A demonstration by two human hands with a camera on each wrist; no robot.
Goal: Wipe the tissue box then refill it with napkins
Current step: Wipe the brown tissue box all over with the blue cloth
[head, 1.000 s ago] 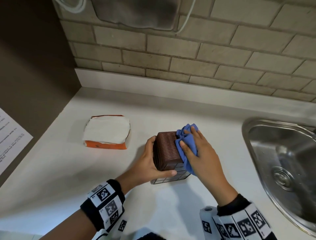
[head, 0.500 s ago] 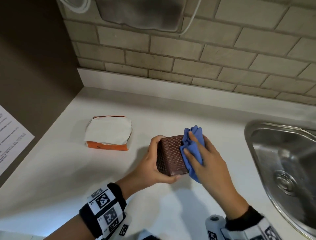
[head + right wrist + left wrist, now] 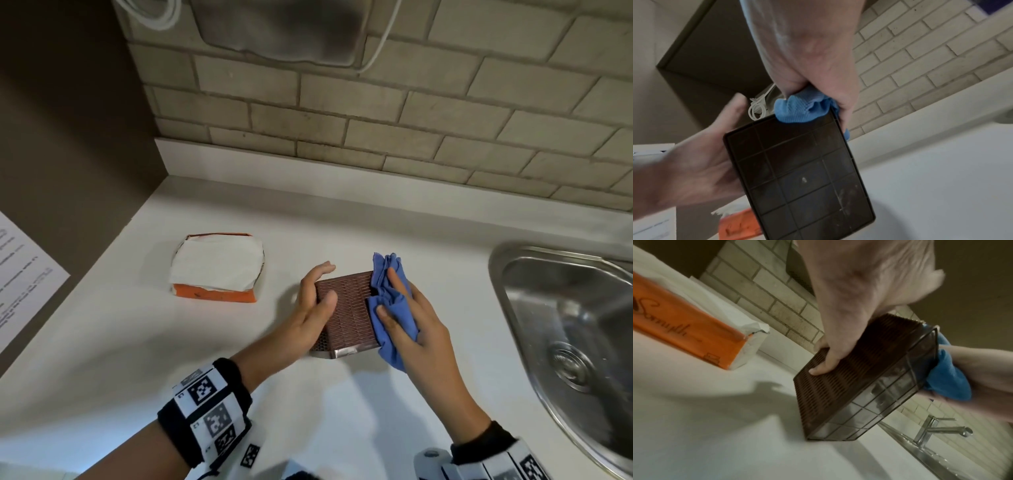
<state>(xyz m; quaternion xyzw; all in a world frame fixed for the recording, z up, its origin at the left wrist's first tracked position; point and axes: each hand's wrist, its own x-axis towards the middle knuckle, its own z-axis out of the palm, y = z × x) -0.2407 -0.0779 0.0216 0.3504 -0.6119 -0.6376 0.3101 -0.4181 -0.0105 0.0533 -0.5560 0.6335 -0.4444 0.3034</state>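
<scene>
From the head view, the tissue box [image 3: 346,311] stands tipped on the white bench [image 3: 137,342], just left of the sink [image 3: 561,329], with the orange napkin pack [image 3: 215,270] well apart to the box's left; the left hand [image 3: 313,308] steadies the box with its thumb on the ribbed upper face and fingers [image 3: 323,269] running behind the far edge, a light hold rather than a firm clasp; the right hand [image 3: 411,322] presses a bunched blue cloth [image 3: 390,308] against the box's right side; a hard sideways rub could, I think, push the box out from under that thumb.

From the left wrist view, the box [image 3: 838,378] leans on one bottom corner only, its clear gridded wall facing the camera, so it may pivot or skid on the smooth bench; the cloth [image 3: 947,378] is wadded at the far side.

From the right wrist view, the right hand's fingers [image 3: 844,105] curl round the cloth [image 3: 801,110] at the top edge of the box's dark gridded base [image 3: 797,178], which shows pale specks; a loose fold could slip off and leave them.
</scene>
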